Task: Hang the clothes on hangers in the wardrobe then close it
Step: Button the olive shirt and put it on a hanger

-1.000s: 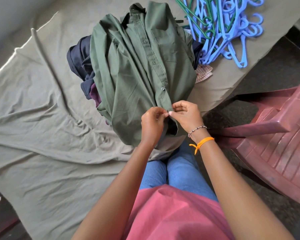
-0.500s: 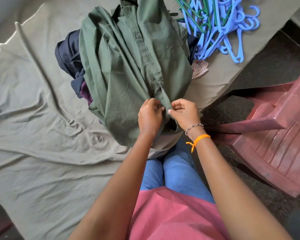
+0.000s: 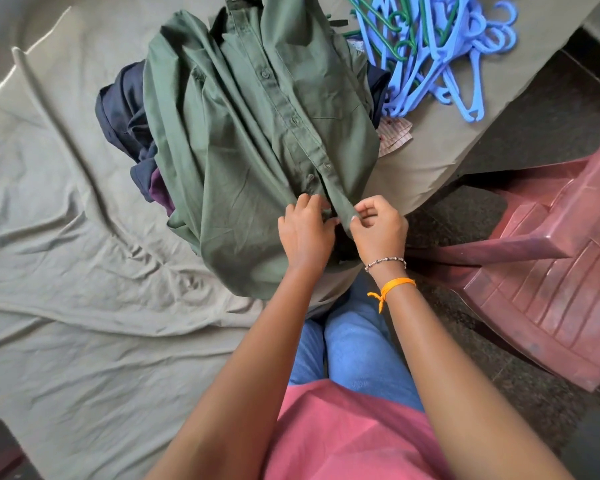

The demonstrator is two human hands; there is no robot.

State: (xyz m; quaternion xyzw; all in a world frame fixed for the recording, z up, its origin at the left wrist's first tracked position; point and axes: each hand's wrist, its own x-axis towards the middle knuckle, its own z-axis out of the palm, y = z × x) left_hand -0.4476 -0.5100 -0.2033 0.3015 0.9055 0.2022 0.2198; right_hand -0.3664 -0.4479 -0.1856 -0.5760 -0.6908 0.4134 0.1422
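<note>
I am pinching the lower front of the green button-up shirt with both hands, just below the middle of the frame. My left hand is curling over the cloth on the left side of the button strip, fingertips pressing into the fabric. My right hand is gripping the edge of the strip between thumb and bent fingers — the two hands are sitting close together, almost touching, each clamping its own side of the opening. A beaded bracelet and an orange thread band are circling my right wrist.

The shirt is lying on top of a heap of clothes in the upper middle of the frame, with dark navy garments poking out on its left and a striped piece peeking out on its right. The heap is resting on a wrinkled grey-green sheet that is filling the left half of the frame. A tangle of blue and green plastic hangers is lying at the upper right — near the heap. A maroon plastic chair is standing at the right edge.
</note>
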